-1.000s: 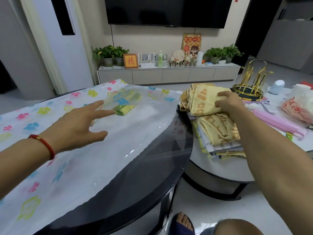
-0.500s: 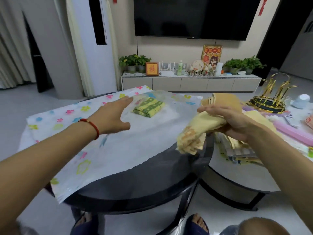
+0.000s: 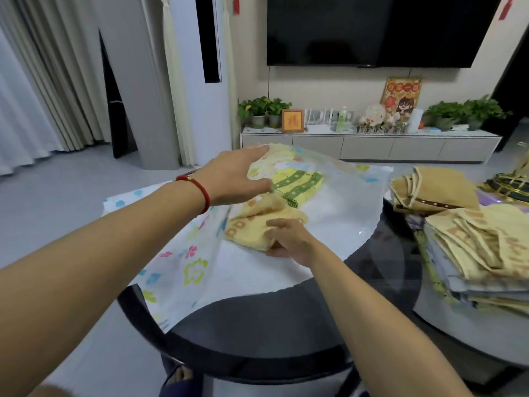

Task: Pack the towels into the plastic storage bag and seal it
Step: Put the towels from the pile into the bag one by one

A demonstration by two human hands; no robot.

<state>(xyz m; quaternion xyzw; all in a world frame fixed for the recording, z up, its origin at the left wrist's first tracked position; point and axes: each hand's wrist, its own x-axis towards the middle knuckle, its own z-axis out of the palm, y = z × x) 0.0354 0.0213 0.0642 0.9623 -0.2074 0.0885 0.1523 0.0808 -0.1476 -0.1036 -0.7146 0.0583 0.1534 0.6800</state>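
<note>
**Towel goes into the flowered bag**

Towel (image 3: 259, 229) of pale yellow cloth with orange squares lies bunched on the plastic storage bag (image 3: 337, 213), just in front of a green-and-yellow checked towel (image 3: 297, 184) that shows through the clear film. The right hand (image 3: 289, 242) grips the near end of the yellow towel, fingers curled over its top and thumb tucked under its edge. Whether that towel is already under the top layer of the bag or only at its mouth cannot be told.

The left hand (image 3: 237, 179) holds up the bag's upper sheet, fingers closed on a fold of the flower-printed plastic above and to the left of the checked towel. A red cord bracelet (image 3: 197, 190) sits on that wrist.

The bag is spread flat across a round dark glass table (image 3: 257, 333), its flowered edge hanging toward the left rim. To the right, on a lower white table (image 3: 458, 328) that touches or nearly touches the dark one, stands a stack of folded towels (image 3: 486, 250), mostly yellow and tan, with blue-grey ones beneath. A gold wire rack (image 3: 512, 181) is partly cut off at the right edge.

Behind, a long low cabinet (image 3: 369, 146) carries potted plants and small ornaments under a wall-mounted television (image 3: 369, 30).
</note>
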